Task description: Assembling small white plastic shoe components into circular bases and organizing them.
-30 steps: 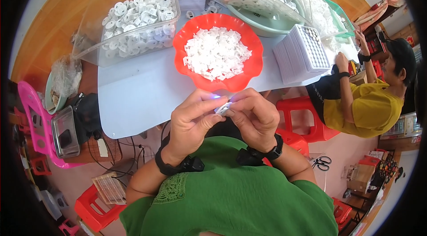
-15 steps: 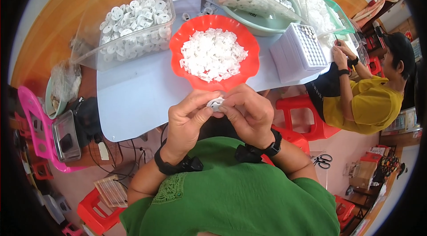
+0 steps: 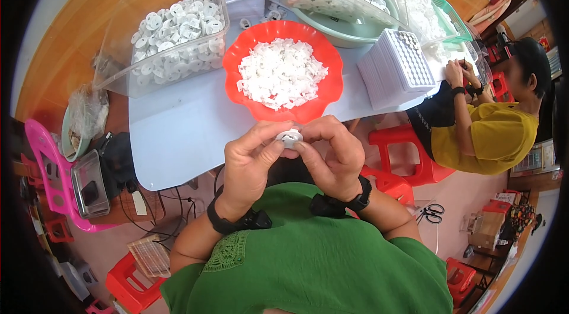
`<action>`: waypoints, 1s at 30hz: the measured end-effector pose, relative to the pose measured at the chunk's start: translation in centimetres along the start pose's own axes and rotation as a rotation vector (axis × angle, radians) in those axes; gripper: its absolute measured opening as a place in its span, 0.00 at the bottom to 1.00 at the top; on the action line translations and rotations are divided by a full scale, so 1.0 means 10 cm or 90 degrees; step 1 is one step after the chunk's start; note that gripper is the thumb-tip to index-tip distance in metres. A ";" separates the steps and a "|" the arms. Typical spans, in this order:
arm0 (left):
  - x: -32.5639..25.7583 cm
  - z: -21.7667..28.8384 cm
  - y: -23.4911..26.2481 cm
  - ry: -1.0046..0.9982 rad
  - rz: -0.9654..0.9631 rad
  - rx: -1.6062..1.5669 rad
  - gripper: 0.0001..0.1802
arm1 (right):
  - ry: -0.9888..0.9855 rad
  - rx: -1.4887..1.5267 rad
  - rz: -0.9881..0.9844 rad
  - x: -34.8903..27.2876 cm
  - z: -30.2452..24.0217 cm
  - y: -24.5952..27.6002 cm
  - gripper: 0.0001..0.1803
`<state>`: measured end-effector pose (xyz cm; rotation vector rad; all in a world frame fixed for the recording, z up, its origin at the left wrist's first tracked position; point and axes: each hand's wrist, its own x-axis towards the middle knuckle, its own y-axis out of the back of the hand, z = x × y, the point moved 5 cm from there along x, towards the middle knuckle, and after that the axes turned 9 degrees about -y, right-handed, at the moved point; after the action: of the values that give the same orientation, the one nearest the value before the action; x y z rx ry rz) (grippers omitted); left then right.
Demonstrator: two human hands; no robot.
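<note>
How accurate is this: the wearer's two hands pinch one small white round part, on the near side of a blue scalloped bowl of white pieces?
Only the colour is wrong: the scalloped bowl is red, per the head view. Left hand and right hand do pinch the white part there.

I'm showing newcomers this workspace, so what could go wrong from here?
The small white round part is held only by the fingertips of the left hand and the right hand, so it might slip and drop. The red bowl, heaped with loose white pieces, sits near the front edge of the table; a bump could perhaps spill some.
</note>
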<state>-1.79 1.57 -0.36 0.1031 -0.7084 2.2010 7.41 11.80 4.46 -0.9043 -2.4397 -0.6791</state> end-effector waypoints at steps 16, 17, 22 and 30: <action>-0.01 0.02 -0.11 -0.081 -0.020 0.106 0.15 | -0.045 0.056 0.028 -0.05 0.12 -0.05 0.07; -0.01 0.03 -0.12 -0.082 -0.017 0.119 0.15 | -0.045 0.057 0.028 -0.06 0.13 -0.05 0.07; -0.02 0.00 -0.15 -0.034 -0.020 0.087 0.20 | -0.182 0.235 0.000 -0.13 0.32 -0.07 0.03; -0.01 0.06 -0.18 -0.057 -0.040 -0.016 0.31 | -0.350 0.620 -0.137 -0.14 0.61 -0.04 0.03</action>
<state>-0.50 2.13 0.91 0.2094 -0.7718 2.1370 6.67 14.42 -1.20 -0.4360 -2.8330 0.7835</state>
